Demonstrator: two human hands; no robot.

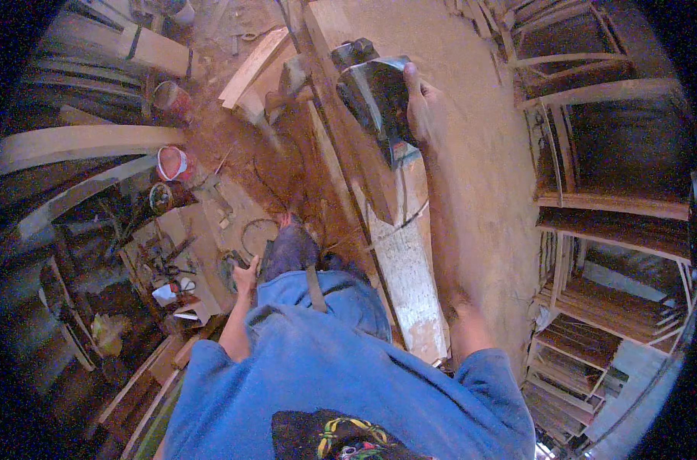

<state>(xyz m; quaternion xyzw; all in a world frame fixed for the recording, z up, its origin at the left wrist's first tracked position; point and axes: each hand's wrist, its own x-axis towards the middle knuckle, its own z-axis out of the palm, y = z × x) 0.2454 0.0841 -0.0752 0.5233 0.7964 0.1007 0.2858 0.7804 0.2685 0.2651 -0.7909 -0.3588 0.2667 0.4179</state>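
Sawdusty bench, right hand gripping dark power planer

Power tool in right hand: dark glossy body, prob. plastic w/ metal parts, shiny highlights on top. Long board under it is pale bare wood, matt & rough, dusted w/ sawdust; bench top matt, reddish-brown, dusty. Shirt is soft matt blue cloth; buckets at left look like smooth red plastic, stacked frames at right raw unfinished wood.
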